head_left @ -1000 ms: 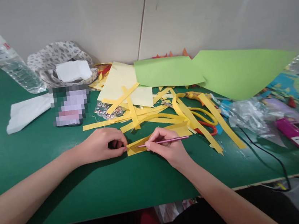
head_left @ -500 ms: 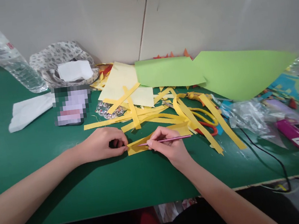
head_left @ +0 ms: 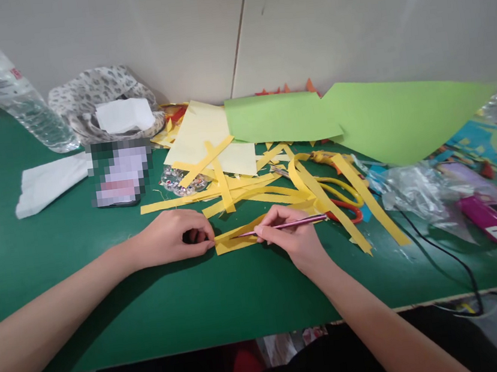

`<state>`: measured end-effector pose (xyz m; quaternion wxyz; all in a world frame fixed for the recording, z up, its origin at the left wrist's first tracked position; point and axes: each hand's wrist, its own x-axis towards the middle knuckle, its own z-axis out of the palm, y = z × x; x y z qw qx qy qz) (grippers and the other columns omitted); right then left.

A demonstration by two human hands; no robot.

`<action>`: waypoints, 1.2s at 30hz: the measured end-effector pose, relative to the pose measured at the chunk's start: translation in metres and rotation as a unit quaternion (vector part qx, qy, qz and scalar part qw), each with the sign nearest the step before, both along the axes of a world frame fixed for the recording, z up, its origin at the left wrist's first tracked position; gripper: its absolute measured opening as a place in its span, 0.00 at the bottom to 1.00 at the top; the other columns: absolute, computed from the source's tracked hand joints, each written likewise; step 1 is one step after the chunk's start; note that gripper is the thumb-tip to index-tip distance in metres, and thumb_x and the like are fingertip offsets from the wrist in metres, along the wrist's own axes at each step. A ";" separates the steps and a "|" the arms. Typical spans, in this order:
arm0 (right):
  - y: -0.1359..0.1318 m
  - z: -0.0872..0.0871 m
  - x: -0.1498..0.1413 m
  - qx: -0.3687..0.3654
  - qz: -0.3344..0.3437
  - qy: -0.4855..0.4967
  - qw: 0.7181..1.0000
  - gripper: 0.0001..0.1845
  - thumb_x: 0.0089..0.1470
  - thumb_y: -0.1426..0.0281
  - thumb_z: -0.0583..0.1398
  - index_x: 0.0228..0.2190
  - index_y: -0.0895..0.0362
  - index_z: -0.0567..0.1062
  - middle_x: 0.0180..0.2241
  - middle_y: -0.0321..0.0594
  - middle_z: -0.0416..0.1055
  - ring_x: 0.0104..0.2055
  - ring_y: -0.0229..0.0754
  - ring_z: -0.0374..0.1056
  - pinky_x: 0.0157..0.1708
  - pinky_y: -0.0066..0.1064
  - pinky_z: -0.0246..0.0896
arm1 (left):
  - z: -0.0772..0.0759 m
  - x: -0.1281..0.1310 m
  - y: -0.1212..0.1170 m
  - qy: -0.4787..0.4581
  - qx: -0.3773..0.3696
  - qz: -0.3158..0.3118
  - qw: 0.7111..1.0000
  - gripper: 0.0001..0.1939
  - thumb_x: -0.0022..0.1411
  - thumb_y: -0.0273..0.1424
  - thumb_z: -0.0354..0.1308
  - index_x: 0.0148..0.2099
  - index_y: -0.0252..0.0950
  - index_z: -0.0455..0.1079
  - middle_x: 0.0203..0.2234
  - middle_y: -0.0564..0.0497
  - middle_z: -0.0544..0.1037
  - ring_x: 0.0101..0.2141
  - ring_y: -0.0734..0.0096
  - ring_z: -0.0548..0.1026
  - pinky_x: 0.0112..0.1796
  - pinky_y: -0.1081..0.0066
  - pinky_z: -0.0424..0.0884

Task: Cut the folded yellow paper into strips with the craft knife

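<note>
One folded yellow strip (head_left: 231,245) lies in front of us on the green counter (head_left: 192,313), nearer to us than the loose strips (head_left: 373,204) and the scissors (head_left: 359,216). Our left hand (head_left: 171,238) pinches its left end between thumb and curled fingers, and our right hand (head_left: 298,240) pinches the slim pink pen (head_left: 302,221) between thumb and fingertips. The pen slants low, its tip at the inside of the fold; whether it leaves a mark we cannot tell. As the strip is narrow and partly opened along its crease, we do best to press that left end down firmly, so that the paper neither skids nor springs shut. A light, even stroke seems right, since a hard one could dent or tear the paper at the crease. The strip's far part runs behind our right hand towards the clutter, so we should lift that hand slightly when shifting it, lest our knuckles drag the paper askew.
</note>
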<state>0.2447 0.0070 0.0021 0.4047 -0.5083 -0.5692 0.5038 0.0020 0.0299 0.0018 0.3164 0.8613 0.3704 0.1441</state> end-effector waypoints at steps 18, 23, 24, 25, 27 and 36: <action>-0.003 -0.002 0.001 0.012 0.028 0.028 0.999 0.08 0.42 0.68 0.65 0.19 0.56 0.71 0.18 0.35 0.72 0.21 0.37 0.66 0.23 0.29 0.59 | -0.005 0.016 -0.009 0.031 0.050 0.072 0.996 0.06 0.59 0.32 0.57 0.34 0.38 0.75 0.22 0.56 0.73 0.24 0.77 0.68 0.26 0.76 0.59; -0.002 -0.001 0.000 0.016 0.045 0.018 0.999 0.08 0.43 0.69 0.64 0.19 0.56 0.71 0.18 0.35 0.72 0.21 0.36 0.65 0.23 0.29 0.58 | -0.003 0.017 -0.008 0.043 0.065 0.061 0.995 0.07 0.60 0.33 0.56 0.34 0.38 0.74 0.22 0.56 0.73 0.24 0.77 0.68 0.26 0.76 0.57; -0.002 -0.001 0.000 0.017 0.047 0.012 0.999 0.08 0.42 0.69 0.64 0.18 0.56 0.71 0.18 0.35 0.71 0.21 0.36 0.64 0.23 0.29 0.57 | -0.003 0.017 -0.008 0.046 0.070 0.057 0.995 0.07 0.61 0.33 0.56 0.34 0.38 0.73 0.22 0.56 0.73 0.24 0.77 0.68 0.26 0.76 0.57; -0.002 -0.001 0.000 0.017 0.050 0.006 0.999 0.09 0.42 0.69 0.64 0.18 0.56 0.70 0.18 0.35 0.71 0.21 0.36 0.63 0.22 0.29 0.57 | -0.002 0.017 -0.008 0.049 0.075 0.053 0.995 0.08 0.62 0.34 0.55 0.34 0.38 0.73 0.22 0.56 0.72 0.24 0.76 0.68 0.26 0.76 0.57; -0.002 -0.001 0.000 0.014 0.053 0.001 0.999 0.09 0.42 0.69 0.64 0.17 0.56 0.69 0.18 0.35 0.70 0.21 0.36 0.63 0.23 0.29 0.57 | -0.002 0.017 -0.007 0.053 0.084 0.048 0.994 0.08 0.63 0.35 0.55 0.34 0.37 0.72 0.22 0.56 0.72 0.24 0.76 0.67 0.26 0.76 0.57; -0.002 -0.006 0.001 0.007 0.057 -0.001 0.998 0.10 0.41 0.69 0.64 0.16 0.55 0.67 0.17 0.34 0.68 0.20 0.36 0.63 0.22 0.30 0.55 | -0.006 0.015 -0.009 0.044 0.121 0.034 0.991 0.10 0.65 0.34 0.52 0.35 0.36 0.70 0.23 0.55 0.71 0.25 0.75 0.67 0.28 0.75 0.58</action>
